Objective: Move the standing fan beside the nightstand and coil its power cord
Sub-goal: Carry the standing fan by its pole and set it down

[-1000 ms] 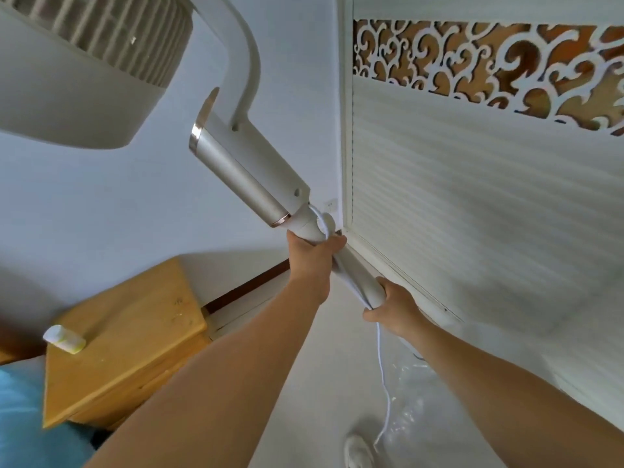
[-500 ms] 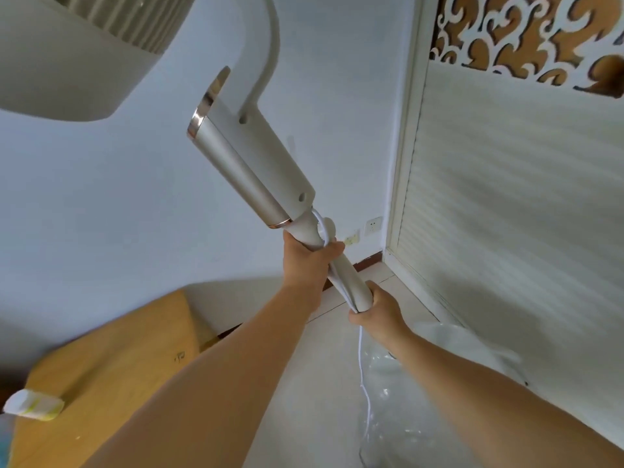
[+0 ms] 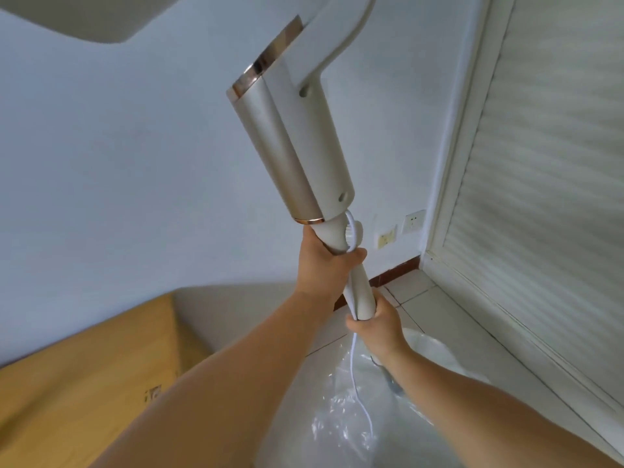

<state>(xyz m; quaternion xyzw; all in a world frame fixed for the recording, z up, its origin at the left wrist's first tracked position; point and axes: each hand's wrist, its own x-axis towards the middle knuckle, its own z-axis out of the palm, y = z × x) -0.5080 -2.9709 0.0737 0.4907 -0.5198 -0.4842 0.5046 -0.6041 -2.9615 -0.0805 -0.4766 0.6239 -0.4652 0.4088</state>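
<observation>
The white standing fan [image 3: 297, 143] rises tilted up the middle of the view, its silver-and-white column topped by a copper ring; its head is cut off at the top left. My left hand [image 3: 326, 265] grips the thin pole just under the column. My right hand [image 3: 374, 324] holds the pole lower down, with the white power cord [image 3: 358, 393] pinched against it. The cord hangs down from that hand over the fan's round base [image 3: 435, 349], which is wrapped in clear plastic. The wooden nightstand [image 3: 84, 376] fills the lower left corner.
A white louvred wardrobe door [image 3: 540, 197] stands close on the right. Two wall sockets [image 3: 400, 226] sit low on the pale wall behind the pole. Crumpled clear plastic [image 3: 337, 423] lies on the tiled floor below my hands.
The view has swung right and closer: the fan column looks larger, the fan head has slid out at the top, and the nightstand has moved down-left. Both hands keep their grip.
</observation>
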